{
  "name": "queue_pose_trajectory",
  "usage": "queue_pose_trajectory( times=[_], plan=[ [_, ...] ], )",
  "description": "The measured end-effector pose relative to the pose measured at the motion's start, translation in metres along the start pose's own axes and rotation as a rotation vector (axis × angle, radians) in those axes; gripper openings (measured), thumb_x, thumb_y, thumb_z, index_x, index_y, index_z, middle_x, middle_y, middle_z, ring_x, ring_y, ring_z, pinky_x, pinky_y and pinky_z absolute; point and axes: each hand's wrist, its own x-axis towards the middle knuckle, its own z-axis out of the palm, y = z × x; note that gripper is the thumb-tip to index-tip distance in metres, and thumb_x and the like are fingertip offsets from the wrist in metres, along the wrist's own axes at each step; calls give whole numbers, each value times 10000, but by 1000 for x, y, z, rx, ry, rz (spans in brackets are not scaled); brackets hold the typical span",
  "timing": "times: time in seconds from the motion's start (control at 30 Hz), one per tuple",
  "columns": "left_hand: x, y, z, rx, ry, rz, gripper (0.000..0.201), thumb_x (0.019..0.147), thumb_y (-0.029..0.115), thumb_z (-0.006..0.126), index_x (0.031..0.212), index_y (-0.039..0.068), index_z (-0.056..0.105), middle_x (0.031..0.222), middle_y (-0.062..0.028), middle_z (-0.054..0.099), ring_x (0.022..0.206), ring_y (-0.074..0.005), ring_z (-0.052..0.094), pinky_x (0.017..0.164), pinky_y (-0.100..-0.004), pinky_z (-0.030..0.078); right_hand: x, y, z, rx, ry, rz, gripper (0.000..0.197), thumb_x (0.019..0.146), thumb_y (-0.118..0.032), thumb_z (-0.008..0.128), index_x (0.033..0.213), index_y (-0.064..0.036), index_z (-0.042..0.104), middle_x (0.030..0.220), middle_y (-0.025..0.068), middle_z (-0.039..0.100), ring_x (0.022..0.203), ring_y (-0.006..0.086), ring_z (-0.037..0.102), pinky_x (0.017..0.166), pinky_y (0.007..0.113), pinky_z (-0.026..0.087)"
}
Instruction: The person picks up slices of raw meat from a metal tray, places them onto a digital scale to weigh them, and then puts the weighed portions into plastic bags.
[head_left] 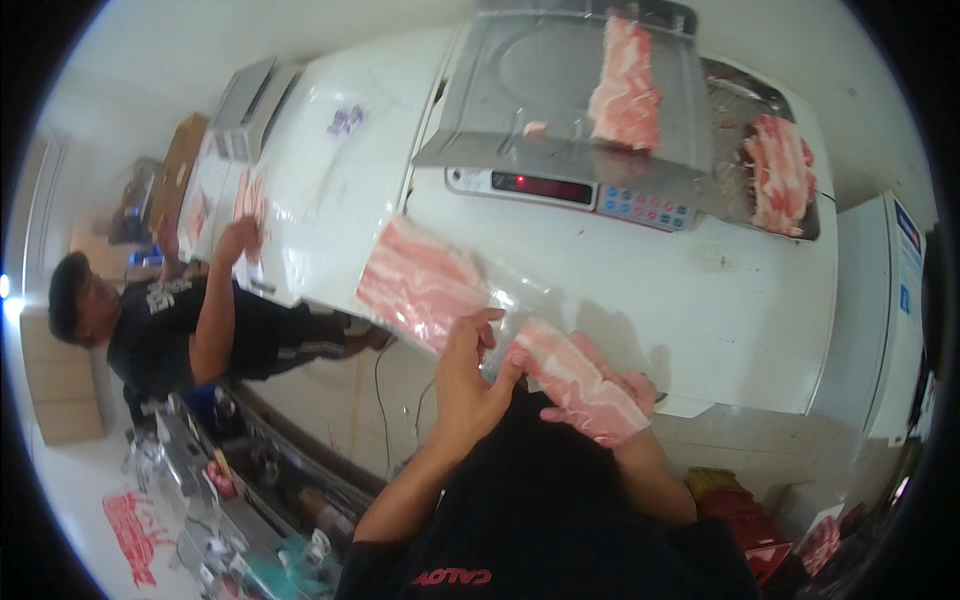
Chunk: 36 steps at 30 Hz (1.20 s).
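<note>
A clear plastic bag (515,290) lies on the white table's near edge, with sliced pork belly (420,285) in its left part. My left hand (475,370) is at the bag's near, loose end, its fingers curled against the film. The left thumb reaches toward a stack of pork belly slices (585,385). That stack rests in my right hand (640,395), whose fingers show along its far side and beneath its left end. The stack is held just off the table edge, close to my body and beside the bag.
A digital scale (560,190) with a metal tray carries pork belly (628,90). Right of it, a tray (800,232) holds more meat (782,175). A co-worker (170,320) handles meat strips (250,205) at the left. A white cabinet (870,310) stands at the right.
</note>
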Motion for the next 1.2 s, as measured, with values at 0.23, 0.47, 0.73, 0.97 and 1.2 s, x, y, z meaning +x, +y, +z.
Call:
queue_pose_trajectory(
  times=[0.23,0.47,0.73,0.97,1.2],
  plan=[
    [-5,-59,10,632,-16,170,290,837,204,813,1020,56,644,840,-88,660,800,-301,665,679,-417,547,-17,-19,-7,-159,294,13,944,934,-378,561,1716,-95,114,1765,172,168,1586,383,285,1263,578,303],
    [10,-24,-32,534,-76,362,198,787,133,793,888,73,634,769,-79,632,729,-285,658,614,-407,537,43,3,-34,-75,198,176,806,985,-379,495,1671,-28,256,1628,212,410,1464,360,464,1183,488,436],
    [28,-35,-74,451,-296,424,292,940,308,718,1091,61,685,1042,-144,675,1018,-334,659,857,-481,531,248,78,59,-542,399,-7,507,1101,-225,425,1523,52,471,1381,187,634,1234,263,645,1073,428,531],
    [84,-188,-104,568,27,183,805,1051,611,388,1663,90,342,1695,-256,297,1539,-474,292,1192,-655,197,236,76,52,-262,408,22,583,1088,-275,516,1589,5,416,1550,197,522,1418,334,525,1194,516,429],
    [79,-174,-108,409,-98,228,850,1037,694,352,1646,102,386,1717,-270,252,1582,-473,217,1211,-671,130,153,87,-12,-516,632,-104,521,1042,-229,606,1512,-26,511,1552,169,527,1421,317,516,1173,511,433]
  ],
)
